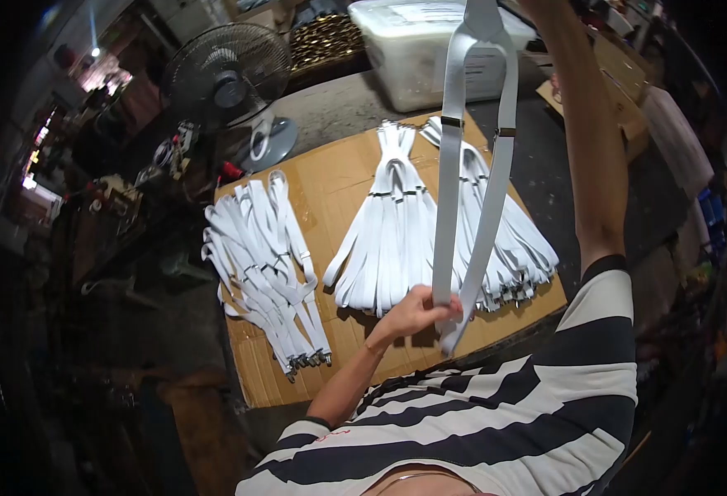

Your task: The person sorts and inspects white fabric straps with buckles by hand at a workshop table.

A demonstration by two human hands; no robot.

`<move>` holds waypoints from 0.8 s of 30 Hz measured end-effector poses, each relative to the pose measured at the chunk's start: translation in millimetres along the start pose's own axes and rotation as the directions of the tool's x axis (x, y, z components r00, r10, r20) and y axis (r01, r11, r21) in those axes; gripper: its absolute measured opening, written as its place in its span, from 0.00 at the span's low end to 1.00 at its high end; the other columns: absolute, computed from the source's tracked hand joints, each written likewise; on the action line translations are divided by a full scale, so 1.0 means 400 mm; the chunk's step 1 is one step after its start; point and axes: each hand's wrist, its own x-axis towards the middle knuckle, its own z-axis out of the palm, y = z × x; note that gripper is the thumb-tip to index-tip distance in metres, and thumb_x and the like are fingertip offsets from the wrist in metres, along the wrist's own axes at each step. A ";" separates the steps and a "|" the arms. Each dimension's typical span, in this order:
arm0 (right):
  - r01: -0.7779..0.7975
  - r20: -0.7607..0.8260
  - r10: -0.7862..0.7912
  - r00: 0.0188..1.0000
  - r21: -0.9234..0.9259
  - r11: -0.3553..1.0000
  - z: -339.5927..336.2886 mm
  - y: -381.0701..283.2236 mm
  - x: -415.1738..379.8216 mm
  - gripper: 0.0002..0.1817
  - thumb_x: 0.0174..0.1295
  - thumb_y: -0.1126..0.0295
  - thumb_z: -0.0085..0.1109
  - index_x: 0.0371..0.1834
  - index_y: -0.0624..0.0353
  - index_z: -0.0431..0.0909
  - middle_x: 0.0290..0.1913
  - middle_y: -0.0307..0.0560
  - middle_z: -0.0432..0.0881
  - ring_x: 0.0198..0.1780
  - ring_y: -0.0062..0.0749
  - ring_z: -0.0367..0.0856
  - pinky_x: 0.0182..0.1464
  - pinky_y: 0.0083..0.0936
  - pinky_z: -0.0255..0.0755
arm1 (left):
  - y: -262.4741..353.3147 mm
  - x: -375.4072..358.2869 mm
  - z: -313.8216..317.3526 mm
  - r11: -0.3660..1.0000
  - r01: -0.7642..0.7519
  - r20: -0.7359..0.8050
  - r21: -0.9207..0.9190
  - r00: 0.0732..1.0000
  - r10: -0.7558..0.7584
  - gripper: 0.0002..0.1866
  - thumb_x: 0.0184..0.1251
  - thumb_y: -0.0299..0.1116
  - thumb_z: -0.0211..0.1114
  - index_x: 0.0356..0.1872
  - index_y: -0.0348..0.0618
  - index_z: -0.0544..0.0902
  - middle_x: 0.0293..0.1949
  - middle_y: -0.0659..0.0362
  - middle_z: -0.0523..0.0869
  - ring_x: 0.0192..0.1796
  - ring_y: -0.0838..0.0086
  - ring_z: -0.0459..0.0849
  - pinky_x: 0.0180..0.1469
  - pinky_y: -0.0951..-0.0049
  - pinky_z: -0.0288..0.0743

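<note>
Holding a long white strap (449, 207) near its low end, the left hand (418, 313) is closed tight around it. The strap runs up out of sight. The right arm (596, 157) reaches up too, but the right hand is past the top edge, so I cannot tell its grip. Three bunches of white straps (387, 248) lie on flat cardboard (330, 183).
</note>
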 end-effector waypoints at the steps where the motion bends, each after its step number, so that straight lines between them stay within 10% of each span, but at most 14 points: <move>1: 0.162 0.094 -0.150 0.984 -0.133 0.978 -0.010 0.139 0.007 0.12 0.67 0.69 0.48 0.43 0.69 0.74 0.30 0.49 0.80 0.31 0.35 0.82 0.37 0.26 0.76 | 0.004 -0.022 0.002 0.993 0.112 0.021 -0.038 0.994 -0.111 0.07 0.60 0.29 0.64 0.37 0.37 0.80 0.35 0.61 0.83 0.41 0.80 0.77 0.47 0.77 0.70; 5: -0.379 0.404 0.314 0.859 0.091 0.921 0.075 0.418 -0.078 0.13 0.65 0.64 0.54 0.42 0.63 0.79 0.37 0.46 0.84 0.35 0.23 0.82 0.40 0.22 0.78 | -0.113 -0.080 -0.030 0.997 -0.007 -0.054 -0.082 0.999 0.002 0.09 0.60 0.27 0.65 0.40 0.38 0.78 0.40 0.61 0.83 0.40 0.81 0.78 0.46 0.78 0.72; 9: -0.788 0.155 0.773 0.615 0.087 0.610 0.171 0.537 -0.274 0.06 0.62 0.68 0.59 0.37 0.57 0.81 0.31 0.35 0.82 0.25 0.16 0.74 0.30 0.14 0.74 | -0.105 -0.102 -0.037 0.983 0.065 -0.202 -0.173 0.974 -0.100 0.10 0.60 0.27 0.65 0.39 0.37 0.75 0.40 0.57 0.84 0.44 0.79 0.78 0.48 0.77 0.72; 15: -0.895 0.175 0.878 0.445 0.044 0.444 0.180 0.884 -0.481 0.04 0.59 0.73 0.62 0.29 0.62 0.80 0.22 0.40 0.79 0.18 0.19 0.73 0.20 0.17 0.70 | -0.149 -0.104 -0.080 0.974 0.191 -0.404 -0.123 0.887 -0.225 0.11 0.60 0.25 0.66 0.39 0.38 0.72 0.43 0.49 0.83 0.48 0.67 0.83 0.52 0.71 0.75; 24: -0.866 0.053 0.901 0.431 -0.257 0.429 0.212 1.098 -0.649 0.09 0.52 0.70 0.69 0.22 0.61 0.80 0.21 0.38 0.79 0.19 0.18 0.74 0.21 0.18 0.70 | -0.122 -0.083 -0.096 0.889 0.177 -0.401 -0.422 0.843 -0.358 0.23 0.58 0.25 0.67 0.52 0.37 0.68 0.44 0.54 0.81 0.46 0.77 0.79 0.49 0.77 0.75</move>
